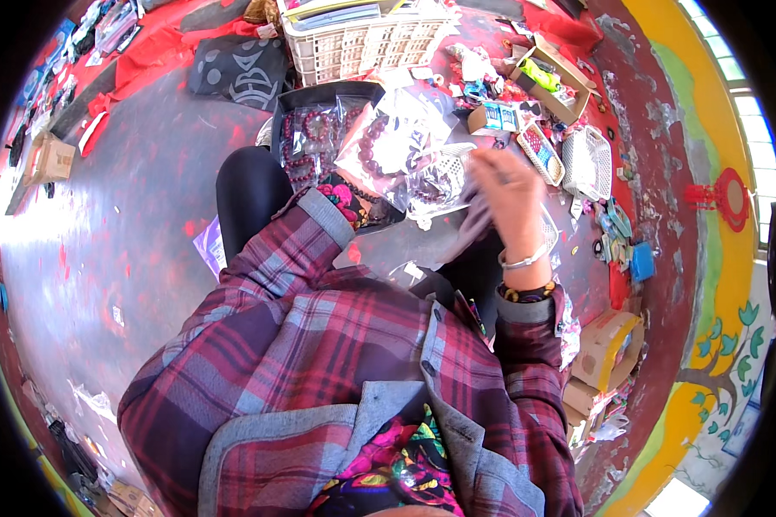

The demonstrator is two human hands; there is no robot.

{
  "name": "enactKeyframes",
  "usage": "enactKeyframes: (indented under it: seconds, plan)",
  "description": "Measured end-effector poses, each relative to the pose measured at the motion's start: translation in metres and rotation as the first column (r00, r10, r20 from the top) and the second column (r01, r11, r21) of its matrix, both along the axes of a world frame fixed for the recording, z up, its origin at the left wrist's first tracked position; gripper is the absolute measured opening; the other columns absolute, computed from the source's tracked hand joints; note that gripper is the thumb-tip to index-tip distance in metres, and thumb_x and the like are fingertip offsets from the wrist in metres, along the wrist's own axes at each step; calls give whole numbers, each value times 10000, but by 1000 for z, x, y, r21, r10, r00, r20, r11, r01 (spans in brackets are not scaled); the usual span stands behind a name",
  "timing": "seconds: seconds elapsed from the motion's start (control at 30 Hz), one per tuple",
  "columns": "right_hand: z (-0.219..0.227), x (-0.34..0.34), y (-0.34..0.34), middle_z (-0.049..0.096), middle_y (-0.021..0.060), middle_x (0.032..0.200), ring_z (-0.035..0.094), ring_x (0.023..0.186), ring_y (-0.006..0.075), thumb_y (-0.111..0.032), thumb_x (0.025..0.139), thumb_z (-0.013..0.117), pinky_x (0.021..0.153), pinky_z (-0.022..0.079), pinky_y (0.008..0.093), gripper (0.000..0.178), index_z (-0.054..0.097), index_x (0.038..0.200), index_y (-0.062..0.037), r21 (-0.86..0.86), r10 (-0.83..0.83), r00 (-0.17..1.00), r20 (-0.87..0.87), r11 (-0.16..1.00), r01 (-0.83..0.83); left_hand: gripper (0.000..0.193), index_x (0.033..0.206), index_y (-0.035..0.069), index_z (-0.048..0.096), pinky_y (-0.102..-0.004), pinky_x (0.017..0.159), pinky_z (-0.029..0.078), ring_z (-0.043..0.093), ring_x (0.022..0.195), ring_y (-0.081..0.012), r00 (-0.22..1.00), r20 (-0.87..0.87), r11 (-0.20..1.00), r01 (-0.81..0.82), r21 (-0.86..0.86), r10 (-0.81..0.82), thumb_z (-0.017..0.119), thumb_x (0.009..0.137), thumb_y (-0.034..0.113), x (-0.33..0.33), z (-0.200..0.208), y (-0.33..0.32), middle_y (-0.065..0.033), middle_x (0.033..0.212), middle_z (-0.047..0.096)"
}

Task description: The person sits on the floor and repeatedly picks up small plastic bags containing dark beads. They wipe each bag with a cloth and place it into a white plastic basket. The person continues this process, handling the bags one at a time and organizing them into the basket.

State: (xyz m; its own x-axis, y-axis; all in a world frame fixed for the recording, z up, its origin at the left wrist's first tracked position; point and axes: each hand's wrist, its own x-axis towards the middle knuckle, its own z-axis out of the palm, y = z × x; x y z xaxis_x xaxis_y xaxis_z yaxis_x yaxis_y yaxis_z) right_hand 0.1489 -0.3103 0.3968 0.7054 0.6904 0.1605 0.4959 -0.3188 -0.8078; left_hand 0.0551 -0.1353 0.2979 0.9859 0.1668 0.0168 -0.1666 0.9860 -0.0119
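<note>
My right hand (510, 200), a pale bangle at its wrist, is raised with its fingers bent together. A blurred, see-through plastic bag (472, 231) trails below it, seemingly in its grip. My left hand (353, 161) lies low among clear plastic packets; its fingers are hidden there, and dark beads show at the wrist. Beside it is a packet with a dark red bead bracelet (372, 148). Another clear packet with dark beads (428, 187) lies between my hands. More bagged red bead bracelets (317, 129) fill a black box (353, 91) in front of me.
Beyond the box stands a cream plastic crate (366, 50), with a dark printed bag (237, 71) to its left. Rightward are an open carton (562, 90), a small blue-and-white box (494, 118), white baskets (588, 164) and a blue container (641, 261). Cardboard boxes (608, 349) sit near my right elbow.
</note>
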Motion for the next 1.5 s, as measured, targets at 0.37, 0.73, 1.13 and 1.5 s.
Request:
enactKeyframes:
  seconds: [0.37,0.73,1.13,1.5]
  plan:
    - [-24,-61,53,528,63,1244,462,1185,259,-215,737,663,959,330,422,394,599,1117,-129,-88,342,702,624,924,-372,576,1383,126,349,-470,984,367,513,1102,-302,959,280,995,7,101,-35,307,954,506,2,-9,-11,-139,1232,521]
    - [-31,1,67,574,74,1189,511,1143,245,-217,797,614,908,369,392,297,617,1083,-137,-68,170,606,777,980,-188,534,1354,113,370,-443,1009,377,465,1213,-242,999,18,997,45,62,-46,292,964,469,-6,21,-23,-88,1336,451]
    - [-48,62,44,643,172,923,620,848,345,-203,871,557,732,495,394,213,625,1010,-55,-40,14,933,359,999,0,595,1401,135,304,-627,1010,288,469,1181,-370,990,36,990,132,51,-134,341,935,504,-4,26,-14,-166,1228,513]
    - [-152,80,-28,632,52,807,553,731,115,-169,883,586,681,440,256,234,654,1022,7,-8,-178,928,-328,983,186,498,1241,61,503,-616,901,380,500,1123,-322,888,-247,897,-304,321,389,482,873,394,-51,-26,103,-166,1178,553]
